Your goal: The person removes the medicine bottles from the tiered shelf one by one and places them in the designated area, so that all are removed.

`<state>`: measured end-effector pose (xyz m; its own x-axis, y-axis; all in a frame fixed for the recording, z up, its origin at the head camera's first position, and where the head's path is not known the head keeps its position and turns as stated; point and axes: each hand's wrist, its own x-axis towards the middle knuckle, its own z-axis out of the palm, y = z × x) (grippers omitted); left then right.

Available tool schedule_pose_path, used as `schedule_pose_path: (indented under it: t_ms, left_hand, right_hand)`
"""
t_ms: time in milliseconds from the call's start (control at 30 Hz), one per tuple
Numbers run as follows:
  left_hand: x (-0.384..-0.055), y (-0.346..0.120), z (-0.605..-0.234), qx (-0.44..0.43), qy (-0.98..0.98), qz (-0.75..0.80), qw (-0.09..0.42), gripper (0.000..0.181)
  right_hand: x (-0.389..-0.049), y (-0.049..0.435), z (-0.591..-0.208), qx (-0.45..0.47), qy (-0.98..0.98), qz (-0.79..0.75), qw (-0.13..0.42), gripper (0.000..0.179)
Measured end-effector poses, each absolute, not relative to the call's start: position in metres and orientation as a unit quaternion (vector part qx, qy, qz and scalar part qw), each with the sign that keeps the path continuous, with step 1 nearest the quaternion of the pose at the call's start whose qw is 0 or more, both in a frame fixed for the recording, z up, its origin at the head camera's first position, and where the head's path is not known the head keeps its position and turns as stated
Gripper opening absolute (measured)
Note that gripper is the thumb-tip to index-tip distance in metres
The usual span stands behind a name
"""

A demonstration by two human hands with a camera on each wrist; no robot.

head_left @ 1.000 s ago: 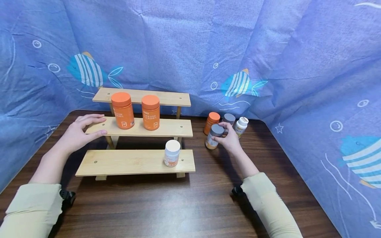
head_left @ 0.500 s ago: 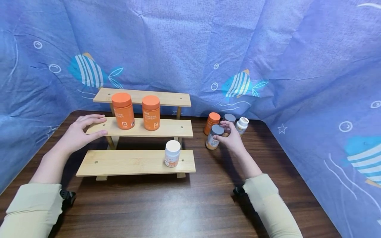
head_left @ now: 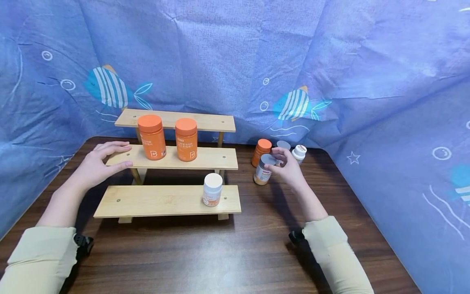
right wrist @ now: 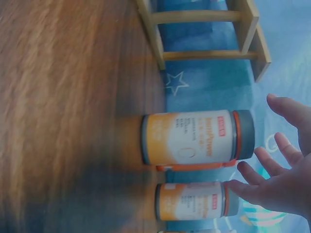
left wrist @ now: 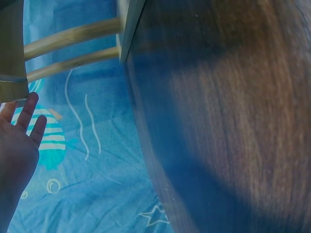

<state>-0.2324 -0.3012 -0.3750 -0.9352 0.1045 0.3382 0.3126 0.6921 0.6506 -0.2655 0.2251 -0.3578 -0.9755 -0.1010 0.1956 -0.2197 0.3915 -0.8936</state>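
A three-tier wooden display rack (head_left: 158, 200) stands on the left. My left hand (head_left: 99, 161) holds the left end of its middle shelf, thumb at the front edge and fingers at the back. Two orange bottles (head_left: 186, 141) stand on that shelf, and a small white bottle (head_left: 212, 190) is on the lowest one. To the right of the rack is a bottle with a grey cap (head_left: 262, 170), upright on the table. Around its cap my right hand (head_left: 288, 168) is spread; the right wrist view shows a gap between the fingers and this bottle (right wrist: 192, 138).
Behind the right hand are a smaller orange bottle (head_left: 261, 153), a second grey-capped bottle (head_left: 283, 145) and a white-capped bottle (head_left: 299, 152), partly covered by the hand. A blue fish-print cloth (head_left: 235, 73) hangs behind the dark wooden table (head_left: 205, 257).
My right hand has shifted slightly right, and its fingers have spread away from the grey cap. The near grey-capped bottle's label now faces more forward. My left hand has stayed on the shelf.
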Motion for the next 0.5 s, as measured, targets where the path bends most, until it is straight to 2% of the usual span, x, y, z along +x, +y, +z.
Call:
schedule_pose_path:
  t_ms: [500]
  left_hand:
    - [-0.222, -0.296, -0.377, -0.111, -0.910, -0.372, 0.146, 0.055]
  right_hand:
    - [-0.252, 0.212, -0.331, 0.147, -0.816, 0.554, 0.071, 0.056]
